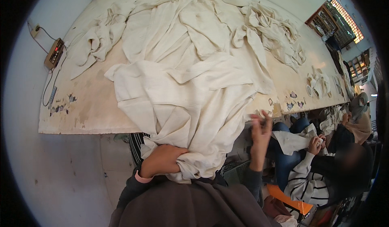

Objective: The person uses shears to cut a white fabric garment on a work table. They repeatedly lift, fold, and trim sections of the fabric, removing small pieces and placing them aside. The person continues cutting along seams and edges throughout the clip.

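A cream cloth garment (182,93) spills from the table's near edge down into my lap, lying in loose folds. My left hand (164,161) is closed on its bunched lower part, with the fingertips tucked out of sight in the fabric. To the right of the cloth, my right hand (260,138) is raised, empty, its fingers apart and a little blurred. More cream garments (202,24) lie spread behind the one I hold, so where one piece ends and another begins is hard to tell.
The worn wooden table (89,109) carries another crumpled heap of cloth (271,32) at the back right. A brown box with a red display (54,53) hangs on the left wall, trailing cables. Close by on the right, a seated person (310,178) handles cream cloth.
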Motion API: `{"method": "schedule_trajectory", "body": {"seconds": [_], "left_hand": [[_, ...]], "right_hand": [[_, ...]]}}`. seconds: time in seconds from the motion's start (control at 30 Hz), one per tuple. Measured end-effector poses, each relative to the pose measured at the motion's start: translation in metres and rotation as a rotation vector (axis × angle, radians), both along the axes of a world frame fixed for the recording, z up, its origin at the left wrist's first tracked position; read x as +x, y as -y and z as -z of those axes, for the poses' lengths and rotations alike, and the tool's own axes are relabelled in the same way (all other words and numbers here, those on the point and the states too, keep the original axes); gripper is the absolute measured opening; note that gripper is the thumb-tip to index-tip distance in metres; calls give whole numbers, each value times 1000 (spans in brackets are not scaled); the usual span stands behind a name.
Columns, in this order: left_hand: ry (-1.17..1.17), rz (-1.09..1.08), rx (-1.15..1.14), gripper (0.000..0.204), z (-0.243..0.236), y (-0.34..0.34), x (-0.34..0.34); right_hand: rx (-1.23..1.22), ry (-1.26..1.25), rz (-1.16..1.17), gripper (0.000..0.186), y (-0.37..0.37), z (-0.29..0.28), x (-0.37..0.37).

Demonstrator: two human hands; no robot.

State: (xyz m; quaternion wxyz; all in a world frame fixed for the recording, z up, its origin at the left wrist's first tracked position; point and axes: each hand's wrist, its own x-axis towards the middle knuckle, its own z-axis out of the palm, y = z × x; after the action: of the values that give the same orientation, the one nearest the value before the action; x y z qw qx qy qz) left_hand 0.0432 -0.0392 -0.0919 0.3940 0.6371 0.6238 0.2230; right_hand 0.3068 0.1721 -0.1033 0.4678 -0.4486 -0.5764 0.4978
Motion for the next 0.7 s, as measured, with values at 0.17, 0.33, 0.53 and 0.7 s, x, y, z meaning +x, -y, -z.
{"method": "schedule_trajectory", "body": {"seconds": [0.17, 0.33, 0.53, 0.7], "left_hand": [[-15, -3, -28, 39, -1, -2, -1], [130, -10, 152, 48, 5, -15, 7], [313, 264, 358, 56, 13, -41, 45], [187, 657, 169, 34, -20, -80, 53]], "right_hand": [[114, 347, -178, 61, 31, -15, -37], [-37, 6, 72, 40, 28, -44, 36], [219, 214, 815, 40, 68, -61, 256], [-28, 898, 1038, 36, 153, -65, 368]]}}
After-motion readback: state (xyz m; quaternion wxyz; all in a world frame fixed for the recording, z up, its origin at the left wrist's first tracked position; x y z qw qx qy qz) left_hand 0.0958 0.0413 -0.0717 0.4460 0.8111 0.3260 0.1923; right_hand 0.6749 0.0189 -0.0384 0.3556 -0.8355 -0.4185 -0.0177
